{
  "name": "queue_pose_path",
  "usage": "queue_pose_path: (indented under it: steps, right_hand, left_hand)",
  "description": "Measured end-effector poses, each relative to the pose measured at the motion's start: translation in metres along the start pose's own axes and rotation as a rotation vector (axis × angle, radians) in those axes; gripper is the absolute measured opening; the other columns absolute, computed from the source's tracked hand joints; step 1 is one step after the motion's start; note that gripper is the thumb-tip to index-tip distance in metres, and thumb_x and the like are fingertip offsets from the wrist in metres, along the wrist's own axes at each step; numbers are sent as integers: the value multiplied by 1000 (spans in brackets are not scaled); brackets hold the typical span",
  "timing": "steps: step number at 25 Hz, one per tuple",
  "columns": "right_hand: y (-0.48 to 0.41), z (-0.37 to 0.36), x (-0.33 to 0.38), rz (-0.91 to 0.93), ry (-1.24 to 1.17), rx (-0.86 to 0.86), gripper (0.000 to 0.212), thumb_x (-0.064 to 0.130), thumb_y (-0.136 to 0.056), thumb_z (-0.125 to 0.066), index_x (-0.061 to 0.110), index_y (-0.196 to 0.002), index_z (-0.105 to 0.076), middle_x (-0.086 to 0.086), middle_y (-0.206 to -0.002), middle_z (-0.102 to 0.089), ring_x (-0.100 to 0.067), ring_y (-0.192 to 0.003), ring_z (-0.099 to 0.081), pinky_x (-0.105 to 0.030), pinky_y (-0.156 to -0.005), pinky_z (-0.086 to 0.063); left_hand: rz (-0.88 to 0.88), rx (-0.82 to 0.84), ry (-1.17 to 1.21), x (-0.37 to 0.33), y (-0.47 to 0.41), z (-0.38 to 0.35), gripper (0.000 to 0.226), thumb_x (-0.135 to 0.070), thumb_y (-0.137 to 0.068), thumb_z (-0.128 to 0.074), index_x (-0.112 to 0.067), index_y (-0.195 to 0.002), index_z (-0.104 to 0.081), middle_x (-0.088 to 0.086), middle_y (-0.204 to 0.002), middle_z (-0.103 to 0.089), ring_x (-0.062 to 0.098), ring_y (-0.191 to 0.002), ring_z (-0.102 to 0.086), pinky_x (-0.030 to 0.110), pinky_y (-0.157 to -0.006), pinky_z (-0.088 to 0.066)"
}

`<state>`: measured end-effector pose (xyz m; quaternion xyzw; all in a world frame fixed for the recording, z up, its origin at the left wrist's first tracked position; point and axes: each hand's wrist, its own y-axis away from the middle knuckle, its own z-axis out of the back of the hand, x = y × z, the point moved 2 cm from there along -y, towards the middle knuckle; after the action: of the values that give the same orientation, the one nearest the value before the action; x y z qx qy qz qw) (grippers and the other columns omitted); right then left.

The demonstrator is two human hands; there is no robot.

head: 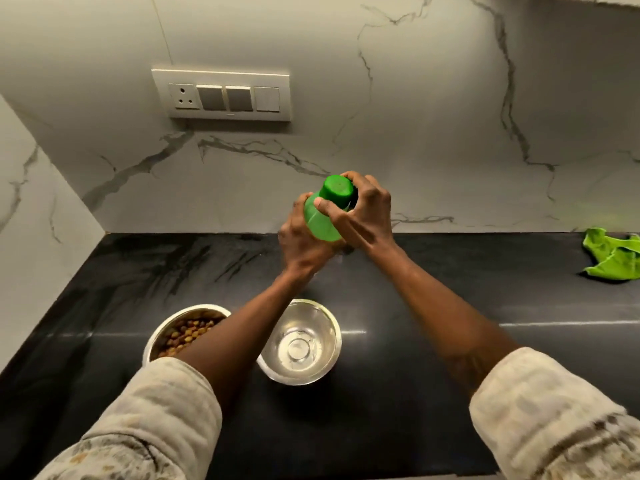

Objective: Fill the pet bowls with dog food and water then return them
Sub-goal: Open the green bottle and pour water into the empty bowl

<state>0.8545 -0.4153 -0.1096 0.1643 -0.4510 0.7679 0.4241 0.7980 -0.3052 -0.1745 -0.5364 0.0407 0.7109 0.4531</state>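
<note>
A green bottle [320, 218] with a green cap [337, 188] is held above the back of the black counter. My left hand [301, 244] grips its body from below. My right hand [363, 213] wraps around the neck and cap. Two steel bowls stand near the front. The left bowl [162, 332] holds brown dog kibble and is partly hidden by my left forearm. The right bowl [322, 323] holds clear water.
A crumpled green cloth [613, 258] lies at the far right of the black counter [450, 306]. A switch and socket panel [221, 93] sits on the marble back wall. A side wall closes the counter on the left.
</note>
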Motion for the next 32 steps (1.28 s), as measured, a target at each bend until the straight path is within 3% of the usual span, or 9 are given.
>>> queue_pose_path:
  steps: [6, 10, 14, 18, 21, 23, 27, 30, 32]
  right_hand:
    - [18, -3, 80, 33, 127, 140, 68, 77, -84, -61, 14, -62, -53, -3, -57, -53, -19, -54, -49, -31, -53, -33]
    - [33, -17, 113, 338, 87, 129, 55, 54, -93, -64, 11, -60, -57, -4, -52, -51, -22, -50, -48, -37, -54, -45]
    - [42, -17, 128, 387, -144, 615, 32, 34, -93, -69, 18, -120, -67, -5, -107, -71, -20, -94, -67, -37, -81, -58]
    - [46, 3, 143, 222, -348, 970, 88, 22, -87, -82, 40, -156, -29, -10, -163, -37, -24, -147, -41, -37, -113, -46]
    - [55, 4, 150, 57, 58, 814, 77, 78, -86, -56, 20, -136, -60, -14, -123, -71, -23, -99, -75, -37, -79, -64]
    - [57, 6, 147, 11, 86, 818, 67, 76, -89, -55, 15, -109, -72, -10, -91, -76, -19, -71, -76, -28, -59, -61]
    - [51, 23, 141, 277, -97, 1091, 55, 12, -85, -83, 25, -133, -60, 0, -133, -64, -12, -120, -62, -25, -95, -56]
    - [62, 17, 143, 167, -114, 1076, 66, 47, -85, -81, 26, -141, -54, -3, -147, -56, -10, -125, -58, -25, -96, -56]
    - [70, 4, 145, -41, 11, 1014, 71, 73, -88, -59, 13, -125, -65, -15, -112, -74, -19, -89, -76, -31, -68, -64]
  left_hand:
    - [-164, -52, -221, 4, 25, 96, 97, -52, -54, -87, -14, -138, -56, 7, -100, -76, 31, -83, -73, 37, -70, -58]
    - [-184, 142, -223, 16, 29, 157, 103, -51, -51, -92, -18, -141, -56, 5, -105, -76, 24, -88, -71, 34, -81, -58]
    - [-187, 261, -193, 25, 37, 201, 101, -55, -52, -90, -18, -140, -57, 3, -109, -74, 18, -93, -68, 37, -88, -59]
    - [-199, 251, -234, 28, 48, 220, 103, -53, -54, -92, -16, -142, -55, 6, -111, -74, 19, -93, -68, 36, -90, -60]
    - [-226, 274, -277, 25, 53, 224, 107, -55, -53, -91, -16, -145, -52, 9, -113, -74, 21, -94, -69, 36, -92, -59]
    - [-235, 299, -296, 23, 56, 227, 108, -58, -52, -89, -17, -144, -52, 9, -112, -74, 22, -92, -69, 38, -90, -60]
    - [-227, 351, -324, 29, 63, 233, 108, -53, -52, -92, -16, -144, -52, 9, -111, -73, 22, -92, -69, 38, -89, -61]
    - [-230, 370, -324, 34, 66, 234, 109, -56, -52, -89, -15, -145, -52, 8, -111, -73, 23, -91, -70, 36, -87, -61]
    - [-237, 394, -333, 35, 68, 231, 109, -56, -51, -90, -18, -146, -52, 7, -111, -75, 22, -90, -71, 37, -86, -62]
